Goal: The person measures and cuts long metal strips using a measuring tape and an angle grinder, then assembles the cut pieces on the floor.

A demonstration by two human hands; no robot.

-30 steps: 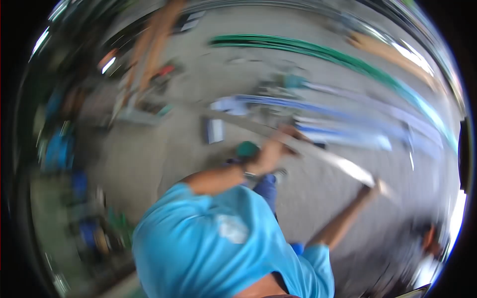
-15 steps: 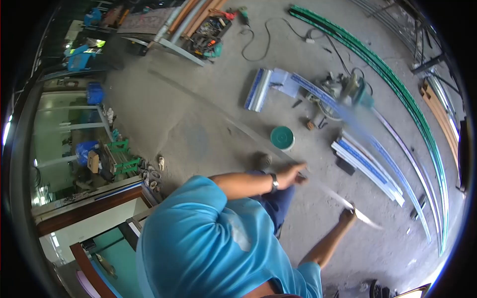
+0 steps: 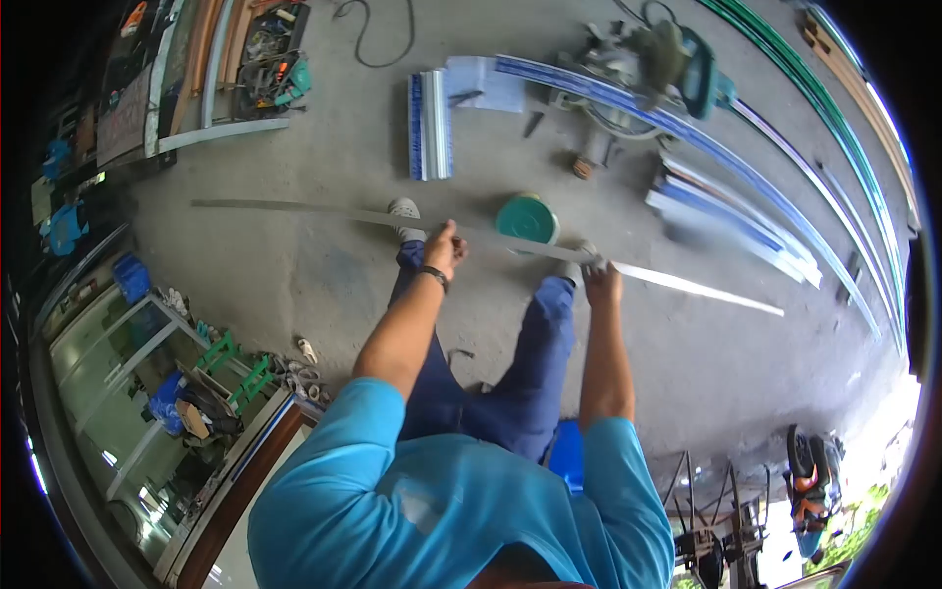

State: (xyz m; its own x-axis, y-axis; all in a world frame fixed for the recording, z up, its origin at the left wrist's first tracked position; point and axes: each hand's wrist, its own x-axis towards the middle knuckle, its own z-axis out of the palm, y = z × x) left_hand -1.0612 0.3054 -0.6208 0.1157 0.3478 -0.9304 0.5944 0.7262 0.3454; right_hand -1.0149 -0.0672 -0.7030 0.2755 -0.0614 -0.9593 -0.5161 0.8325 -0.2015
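Note:
A long thin metal strip [image 3: 687,282] runs nearly level across the view, in front of my legs. My left hand [image 3: 446,251], below a dark wristwatch, is closed on the strip at its middle part. Farther right, my right hand [image 3: 602,281] grips the same strip, with its fingers wrapped round it. Between the hands, just beyond the strip, stands a round green container [image 3: 527,218]. The strip's left end reaches far out over the floor.
A miter saw [image 3: 653,69] stands at the top with long blue-white profiles [image 3: 746,177] beside it. Shorter profiles [image 3: 731,221] lie at right, others [image 3: 430,126] at top centre. Tools [image 3: 275,64] fill the upper left. A blue seat [image 3: 566,456] shows below my legs.
The view has turned, and both my legs now show. The strip has swung from a steep slant to nearly level. My hands stay closed on it.

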